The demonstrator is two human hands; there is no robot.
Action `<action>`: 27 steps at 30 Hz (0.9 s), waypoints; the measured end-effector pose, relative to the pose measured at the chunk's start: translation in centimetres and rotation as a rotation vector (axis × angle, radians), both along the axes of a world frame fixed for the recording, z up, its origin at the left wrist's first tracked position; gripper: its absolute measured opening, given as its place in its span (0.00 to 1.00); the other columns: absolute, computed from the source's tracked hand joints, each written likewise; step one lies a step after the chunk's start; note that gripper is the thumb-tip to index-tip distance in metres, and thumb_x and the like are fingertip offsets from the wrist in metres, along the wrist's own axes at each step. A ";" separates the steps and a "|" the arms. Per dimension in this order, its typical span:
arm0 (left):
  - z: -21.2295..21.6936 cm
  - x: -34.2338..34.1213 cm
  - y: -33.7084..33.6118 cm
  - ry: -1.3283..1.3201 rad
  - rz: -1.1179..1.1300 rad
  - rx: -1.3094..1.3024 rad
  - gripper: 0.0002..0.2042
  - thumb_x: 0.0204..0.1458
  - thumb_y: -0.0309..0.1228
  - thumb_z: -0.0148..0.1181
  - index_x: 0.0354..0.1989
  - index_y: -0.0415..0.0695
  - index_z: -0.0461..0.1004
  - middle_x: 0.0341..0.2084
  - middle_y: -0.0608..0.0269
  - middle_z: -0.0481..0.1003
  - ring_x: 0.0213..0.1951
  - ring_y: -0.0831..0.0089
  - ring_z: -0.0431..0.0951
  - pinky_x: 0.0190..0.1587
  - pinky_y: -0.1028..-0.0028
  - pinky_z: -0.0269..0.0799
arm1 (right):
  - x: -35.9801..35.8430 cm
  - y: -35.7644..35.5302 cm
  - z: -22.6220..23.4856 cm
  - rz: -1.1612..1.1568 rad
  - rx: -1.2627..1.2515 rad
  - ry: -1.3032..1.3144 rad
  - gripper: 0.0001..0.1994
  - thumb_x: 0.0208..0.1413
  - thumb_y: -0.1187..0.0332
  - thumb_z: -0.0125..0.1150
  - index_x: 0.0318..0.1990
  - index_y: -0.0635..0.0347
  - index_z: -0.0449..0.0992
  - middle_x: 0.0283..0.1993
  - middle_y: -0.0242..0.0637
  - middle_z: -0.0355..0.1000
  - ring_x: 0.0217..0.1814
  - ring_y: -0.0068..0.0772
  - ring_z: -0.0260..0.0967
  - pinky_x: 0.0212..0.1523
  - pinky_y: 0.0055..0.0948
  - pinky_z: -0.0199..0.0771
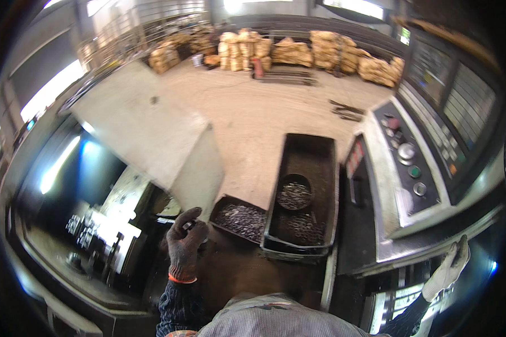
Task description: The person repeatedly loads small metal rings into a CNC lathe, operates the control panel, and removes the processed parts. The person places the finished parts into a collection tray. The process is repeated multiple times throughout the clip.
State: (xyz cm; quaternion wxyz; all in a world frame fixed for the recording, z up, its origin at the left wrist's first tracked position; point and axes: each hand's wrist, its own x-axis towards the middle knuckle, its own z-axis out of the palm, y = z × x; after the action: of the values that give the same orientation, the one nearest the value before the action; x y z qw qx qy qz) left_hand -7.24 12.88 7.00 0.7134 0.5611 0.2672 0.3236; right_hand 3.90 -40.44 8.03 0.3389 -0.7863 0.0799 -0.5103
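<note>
Apparently we're gripping a small part [188,226] in left fingers [191,214] at seven o'clock, needing steadiness, right fingers [462,250] outstretched at four.

Daylight comes through the doorway [56,90] at left and the high window [357,8], both burnt out to white. The floor [253,106] is bright and evenly lit in warm tan. Inside the machine [138,123] at left, a lamp [61,164] glares with a bluish haze; metal parts [126,230] nearby wash out against near-black surroundings. The left hand [185,244] looks dark and slightly soft; the right hand [448,268] is paler, with bluish glare beside it. Shadow fills the long bin [333,180]. Distant bundles [239,50] lack fine detail. Straight edges bow strongly outward, and the rim fades to black.
</note>
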 end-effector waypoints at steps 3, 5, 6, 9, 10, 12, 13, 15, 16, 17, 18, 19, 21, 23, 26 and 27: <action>-0.5 -8.2 4.3 -0.069 0.195 0.125 0.16 0.51 0.21 0.59 0.50 0.39 0.74 0.23 0.69 0.72 0.14 0.85 0.64 0.15 0.83 0.58 | 2.2 9.7 0.1 0.370 0.077 0.053 0.19 0.64 0.71 0.54 0.61 0.66 0.68 0.61 0.43 0.67 0.57 0.33 0.67 0.53 0.29 0.72; -0.6 -13.7 6.1 -0.106 0.353 0.158 0.17 0.51 0.22 0.59 0.51 0.39 0.74 0.25 0.68 0.73 0.16 0.86 0.64 0.16 0.83 0.58 | 3.6 16.4 -0.3 0.576 -0.090 0.100 0.18 0.63 0.75 0.53 0.60 0.66 0.68 0.61 0.43 0.65 0.55 0.33 0.68 0.53 0.28 0.73; -0.7 -16.3 6.8 -0.111 0.443 0.186 0.17 0.50 0.22 0.60 0.51 0.39 0.74 0.24 0.68 0.73 0.15 0.86 0.64 0.15 0.83 0.57 | 4.1 20.6 -1.1 0.816 0.017 0.099 0.19 0.63 0.76 0.52 0.61 0.66 0.68 0.60 0.43 0.65 0.53 0.31 0.69 0.52 0.28 0.74; -0.3 -24.9 7.1 -0.149 0.582 0.273 0.19 0.50 0.20 0.57 0.54 0.38 0.72 0.27 0.66 0.75 0.19 0.86 0.67 0.18 0.84 0.59 | 2.8 31.9 -2.8 1.272 0.249 0.355 0.18 0.62 0.79 0.54 0.60 0.66 0.69 0.48 0.37 0.72 0.40 0.25 0.72 0.46 0.25 0.75; -0.2 -27.3 6.9 -0.164 0.649 0.307 0.20 0.50 0.19 0.57 0.54 0.38 0.72 0.27 0.66 0.75 0.20 0.86 0.67 0.18 0.83 0.60 | 2.0 35.7 -3.4 1.487 0.289 0.386 0.18 0.61 0.81 0.54 0.58 0.66 0.70 0.44 0.36 0.74 0.41 0.25 0.73 0.46 0.25 0.76; -0.1 -31.7 6.1 -0.063 0.827 0.432 0.19 0.50 0.18 0.58 0.53 0.39 0.73 0.28 0.67 0.74 0.21 0.85 0.69 0.20 0.82 0.64 | -0.6 42.6 -4.4 1.634 0.287 0.504 0.18 0.60 0.83 0.54 0.57 0.68 0.70 0.46 0.36 0.74 0.43 0.26 0.73 0.48 0.24 0.76; -0.1 -33.9 4.7 0.072 0.975 0.370 0.17 0.50 0.17 0.58 0.50 0.39 0.75 0.28 0.66 0.75 0.23 0.84 0.71 0.23 0.82 0.66 | -2.0 45.9 -4.8 1.681 0.247 0.585 0.18 0.59 0.84 0.54 0.57 0.68 0.70 0.47 0.37 0.74 0.44 0.26 0.73 0.48 0.24 0.76; 0.0 -37.6 3.7 0.281 1.207 0.629 0.15 0.50 0.18 0.59 0.48 0.40 0.77 0.27 0.65 0.75 0.21 0.83 0.70 0.22 0.81 0.66 | -5.3 52.0 -5.1 1.879 0.215 0.671 0.18 0.58 0.86 0.54 0.57 0.70 0.70 0.48 0.38 0.74 0.45 0.27 0.74 0.50 0.25 0.75; 0.1 -39.1 2.9 0.236 1.249 0.645 0.15 0.50 0.18 0.59 0.47 0.40 0.77 0.26 0.65 0.76 0.21 0.83 0.70 0.21 0.81 0.66 | -7.1 54.9 -5.3 1.913 0.213 0.769 0.18 0.58 0.86 0.53 0.57 0.70 0.70 0.49 0.38 0.74 0.46 0.27 0.74 0.51 0.24 0.75; 0.1 -40.3 2.4 0.217 1.345 0.637 0.15 0.50 0.19 0.58 0.47 0.40 0.77 0.24 0.67 0.74 0.18 0.84 0.68 0.19 0.81 0.64 | -8.9 57.4 -5.2 1.995 0.211 0.817 0.18 0.59 0.84 0.54 0.57 0.68 0.70 0.49 0.39 0.75 0.44 0.27 0.74 0.50 0.25 0.77; 0.3 -41.6 2.5 0.274 1.426 0.730 0.14 0.51 0.20 0.58 0.48 0.40 0.77 0.23 0.68 0.73 0.17 0.84 0.67 0.19 0.81 0.63 | -10.7 59.4 -5.1 2.214 0.457 1.019 0.16 0.63 0.78 0.54 0.57 0.68 0.69 0.47 0.39 0.74 0.42 0.30 0.75 0.44 0.30 0.80; 0.4 -42.5 1.8 0.308 1.495 0.626 0.14 0.52 0.20 0.58 0.48 0.40 0.77 0.23 0.68 0.73 0.17 0.85 0.67 0.18 0.81 0.63 | -12.3 61.4 -5.0 2.280 0.433 1.131 0.16 0.64 0.75 0.54 0.58 0.67 0.68 0.46 0.40 0.74 0.43 0.31 0.75 0.44 0.31 0.80; 1.0 -44.5 0.4 0.444 1.598 0.443 0.15 0.53 0.20 0.57 0.51 0.41 0.76 0.30 0.64 0.78 0.22 0.82 0.72 0.24 0.79 0.67 | -15.6 65.4 -5.1 2.427 0.425 1.306 0.17 0.65 0.69 0.54 0.58 0.65 0.67 0.45 0.41 0.74 0.43 0.34 0.76 0.44 0.33 0.81; 1.4 -46.2 0.5 0.622 1.690 0.510 0.16 0.54 0.20 0.58 0.52 0.41 0.76 0.36 0.62 0.79 0.29 0.79 0.74 0.30 0.78 0.69 | -18.5 69.5 -5.8 2.539 0.477 1.480 0.15 0.65 0.66 0.55 0.56 0.63 0.69 0.43 0.39 0.75 0.41 0.30 0.76 0.43 0.31 0.81; 1.3 -47.6 0.8 0.626 1.711 0.541 0.17 0.55 0.18 0.56 0.53 0.42 0.76 0.47 0.62 0.79 0.42 0.75 0.75 0.42 0.76 0.70 | -21.4 76.9 -7.3 2.554 0.017 1.168 0.14 0.67 0.67 0.52 0.56 0.63 0.70 0.43 0.33 0.74 0.44 0.21 0.71 0.47 0.22 0.73; 1.2 -47.8 1.1 0.665 1.710 0.590 0.17 0.55 0.18 0.56 0.53 0.42 0.76 0.48 0.62 0.79 0.43 0.75 0.75 0.43 0.76 0.70 | -21.7 79.5 -7.8 2.493 -0.142 1.143 0.15 0.67 0.64 0.53 0.57 0.60 0.69 0.46 0.32 0.72 0.46 0.20 0.69 0.47 0.23 0.72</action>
State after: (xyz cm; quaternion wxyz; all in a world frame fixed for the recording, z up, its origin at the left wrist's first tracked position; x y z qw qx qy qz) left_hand -55.03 13.96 8.19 -0.0456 0.3967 0.6820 0.6127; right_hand -17.84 39.06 0.23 0.4483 -0.4510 -0.5718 0.5184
